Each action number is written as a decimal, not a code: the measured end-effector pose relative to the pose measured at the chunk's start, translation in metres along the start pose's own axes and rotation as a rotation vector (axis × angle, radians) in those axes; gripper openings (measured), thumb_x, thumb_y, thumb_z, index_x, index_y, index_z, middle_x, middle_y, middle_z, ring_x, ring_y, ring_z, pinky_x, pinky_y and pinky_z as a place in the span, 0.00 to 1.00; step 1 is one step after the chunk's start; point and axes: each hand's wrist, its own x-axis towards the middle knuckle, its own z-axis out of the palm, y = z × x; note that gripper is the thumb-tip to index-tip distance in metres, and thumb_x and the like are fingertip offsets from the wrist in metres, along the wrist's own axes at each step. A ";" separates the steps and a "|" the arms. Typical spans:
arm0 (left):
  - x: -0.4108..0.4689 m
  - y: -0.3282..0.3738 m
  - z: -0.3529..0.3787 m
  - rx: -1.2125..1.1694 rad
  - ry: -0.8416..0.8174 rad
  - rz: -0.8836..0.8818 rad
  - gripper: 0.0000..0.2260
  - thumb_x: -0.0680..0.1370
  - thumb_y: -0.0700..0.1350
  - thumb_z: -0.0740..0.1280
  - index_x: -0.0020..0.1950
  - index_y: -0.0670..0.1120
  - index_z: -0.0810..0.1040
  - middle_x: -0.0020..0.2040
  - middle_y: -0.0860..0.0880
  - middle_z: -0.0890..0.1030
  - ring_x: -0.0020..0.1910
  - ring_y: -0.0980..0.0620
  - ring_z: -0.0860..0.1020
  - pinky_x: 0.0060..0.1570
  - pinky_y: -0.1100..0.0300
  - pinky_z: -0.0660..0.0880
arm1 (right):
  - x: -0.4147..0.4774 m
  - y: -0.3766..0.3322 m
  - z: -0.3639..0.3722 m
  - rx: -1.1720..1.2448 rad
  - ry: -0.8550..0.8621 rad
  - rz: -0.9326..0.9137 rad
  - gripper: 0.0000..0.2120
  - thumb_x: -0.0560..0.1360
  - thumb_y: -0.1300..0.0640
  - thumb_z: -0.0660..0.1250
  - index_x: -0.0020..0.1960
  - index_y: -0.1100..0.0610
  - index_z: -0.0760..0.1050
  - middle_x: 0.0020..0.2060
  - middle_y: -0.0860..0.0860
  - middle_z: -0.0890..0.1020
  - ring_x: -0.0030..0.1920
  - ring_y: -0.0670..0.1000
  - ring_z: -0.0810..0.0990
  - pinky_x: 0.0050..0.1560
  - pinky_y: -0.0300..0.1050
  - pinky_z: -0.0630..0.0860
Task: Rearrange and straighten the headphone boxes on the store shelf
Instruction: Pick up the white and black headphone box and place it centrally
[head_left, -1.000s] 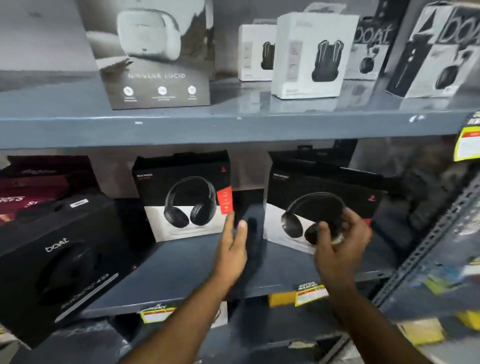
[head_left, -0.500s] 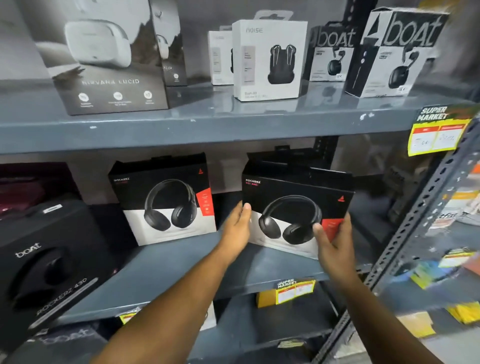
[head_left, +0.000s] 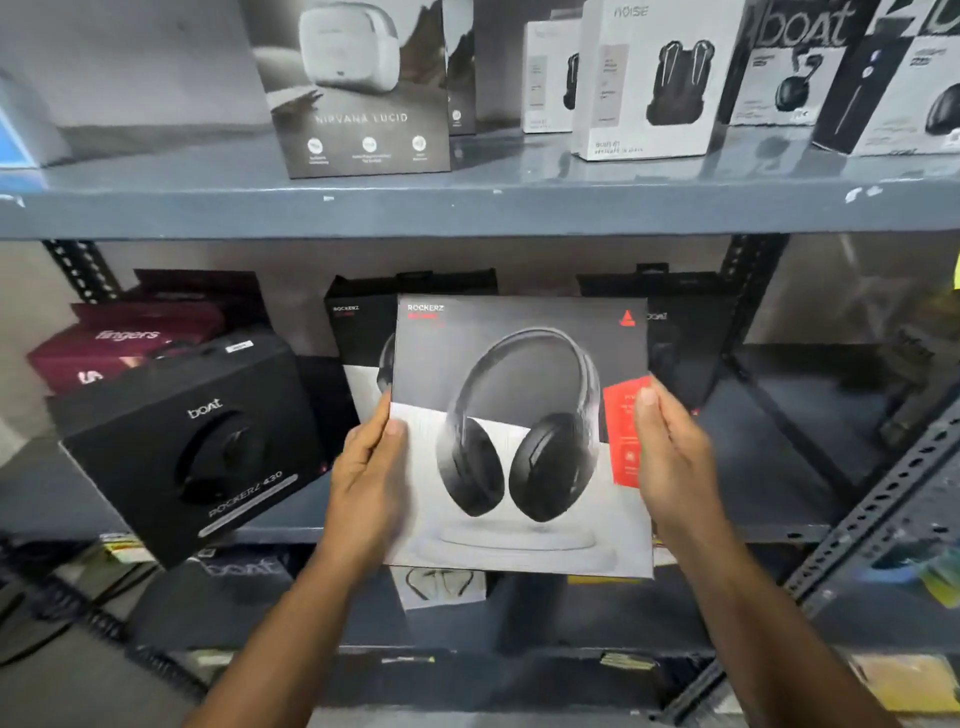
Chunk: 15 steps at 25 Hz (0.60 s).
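Observation:
I hold a black-and-white Rockerz headphone box (head_left: 519, 441) in front of the middle shelf (head_left: 769, 499), lifted clear of it and facing me. My left hand (head_left: 371, 478) grips its left edge and my right hand (head_left: 670, 462) grips its right edge over the red label. Behind it a second Rockerz box (head_left: 358, 332) stands on the shelf, mostly hidden. Another dark boat box (head_left: 680, 338) stands behind on the right. A large black boat Rockerz 430 box (head_left: 192, 441) lies tilted at the left, overhanging the shelf's front edge.
Maroon boxes (head_left: 130, 338) are stacked at the far left. The upper shelf (head_left: 467, 208) carries a grey Nirvana Lucid box (head_left: 358, 88), white Noise earbud boxes (head_left: 649, 78) and boat boxes (head_left: 800, 67). A perforated metal upright (head_left: 883, 514) runs down the right. Bare shelf surface lies right of the held box.
Both hands closed on the right Rockerz box and lifted it off the shelf toward me. It now covers most of the left Rockerz box. The camera view moved closer and shifted.

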 end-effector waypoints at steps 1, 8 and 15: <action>0.001 0.008 -0.010 -0.035 0.015 -0.022 0.16 0.82 0.45 0.61 0.70 0.53 0.73 0.70 0.51 0.75 0.69 0.54 0.73 0.74 0.48 0.63 | 0.001 -0.007 0.008 0.034 -0.029 -0.013 0.21 0.77 0.37 0.54 0.57 0.46 0.78 0.41 0.39 0.81 0.41 0.39 0.77 0.45 0.36 0.75; -0.001 0.028 -0.046 -0.100 0.053 0.003 0.16 0.83 0.44 0.59 0.70 0.53 0.73 0.70 0.54 0.76 0.69 0.54 0.74 0.73 0.47 0.65 | -0.001 -0.025 0.051 0.050 -0.077 0.026 0.21 0.75 0.33 0.52 0.55 0.41 0.78 0.40 0.43 0.81 0.41 0.41 0.78 0.44 0.39 0.76; 0.010 0.010 -0.059 -0.044 0.051 0.041 0.16 0.83 0.42 0.59 0.69 0.54 0.74 0.68 0.58 0.77 0.68 0.59 0.73 0.69 0.56 0.66 | 0.000 -0.015 0.064 0.008 -0.121 0.052 0.25 0.73 0.30 0.51 0.66 0.36 0.72 0.57 0.49 0.81 0.60 0.48 0.79 0.66 0.55 0.74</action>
